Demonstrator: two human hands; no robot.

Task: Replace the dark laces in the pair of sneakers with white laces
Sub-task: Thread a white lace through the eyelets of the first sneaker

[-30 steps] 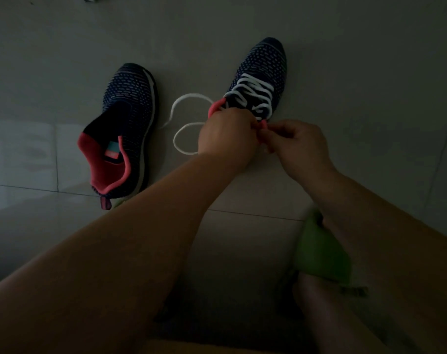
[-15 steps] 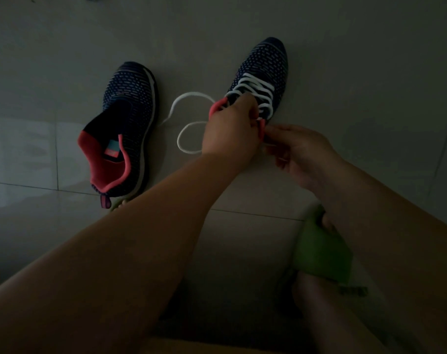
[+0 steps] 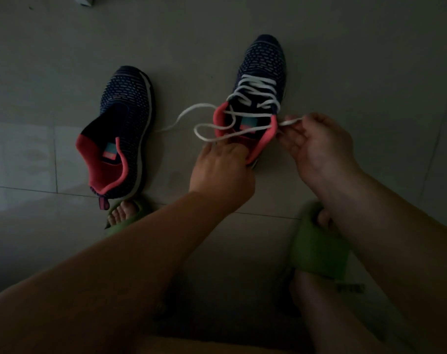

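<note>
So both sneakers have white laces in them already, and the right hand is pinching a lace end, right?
Not both. In the head view only the right sneaker has a white lace; the left sneaker shows none. The right hand does pinch a lace end.

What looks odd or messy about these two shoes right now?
The left sneaker has no laces at all. On the right sneaker the white lace is threaded but untied, its loose ends trailing across the opening and onto the floor.
</note>
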